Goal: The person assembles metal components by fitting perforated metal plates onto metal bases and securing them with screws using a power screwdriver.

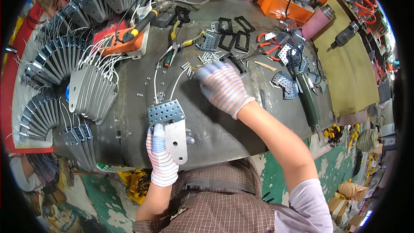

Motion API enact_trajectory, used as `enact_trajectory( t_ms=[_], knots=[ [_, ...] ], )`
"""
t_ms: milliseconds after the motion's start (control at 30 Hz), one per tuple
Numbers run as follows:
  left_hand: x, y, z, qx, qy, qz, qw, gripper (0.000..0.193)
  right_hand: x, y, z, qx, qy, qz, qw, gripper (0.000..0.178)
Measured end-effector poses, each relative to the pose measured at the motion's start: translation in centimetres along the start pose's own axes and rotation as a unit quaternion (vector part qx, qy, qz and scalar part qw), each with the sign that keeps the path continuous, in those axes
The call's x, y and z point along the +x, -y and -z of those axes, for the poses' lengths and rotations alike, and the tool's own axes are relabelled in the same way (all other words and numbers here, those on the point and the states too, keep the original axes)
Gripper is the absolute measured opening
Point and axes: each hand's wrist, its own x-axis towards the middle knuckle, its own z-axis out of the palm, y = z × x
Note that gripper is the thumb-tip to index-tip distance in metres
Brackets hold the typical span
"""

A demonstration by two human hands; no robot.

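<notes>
My left hand, in a striped knit glove, grips a grey metal bracket near the front edge of the bench. A perforated metal plate tops the bracket, and two white wires run up from it. My right hand, gloved the same way, reaches over the bench beside a pile of small screws. Its fingers are curled together, with the tips partly hidden and blurred; what they hold, if anything, cannot be made out. Several small nuts lie just beyond the plate.
Stacks of wired grey brackets line the left side. Yellow-handled pliers, black rectangular frames and red-handled pliers lie farther back. A green electric screwdriver lies at right, near an orange bin and a pink bottle.
</notes>
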Motion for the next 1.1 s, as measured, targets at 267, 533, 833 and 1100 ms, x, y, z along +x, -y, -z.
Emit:
enact_trajectory(
  t_ms=[267, 533, 833, 1100],
  knots=[
    [0.4, 0.6, 0.9, -0.044, -0.009, 0.018, 0.999, 0.031, 5.4, 0.9, 0.5, -0.158, 0.208, 0.118, 0.958, 0.012],
    [-0.8, -0.2, -1.5, 0.042, 0.058, 0.033, 0.997, 0.027, -3.7, 3.2, 5.8, 0.457, 0.048, -0.249, 0.853, 0.025],
    [-1.5, 1.7, -4.0, 0.428, 0.11, -0.19, 0.877, 0.029, -6.7, 5.3, 6.7, 0.26, -0.052, -0.074, 0.961, 0.017],
    [-1.2, 3.1, -3.7, 0.568, 0.112, -0.327, 0.747, 0.037, -7.3, 4.8, 6.6, 0.327, -0.043, -0.127, 0.935, 0.022]
  ],
)
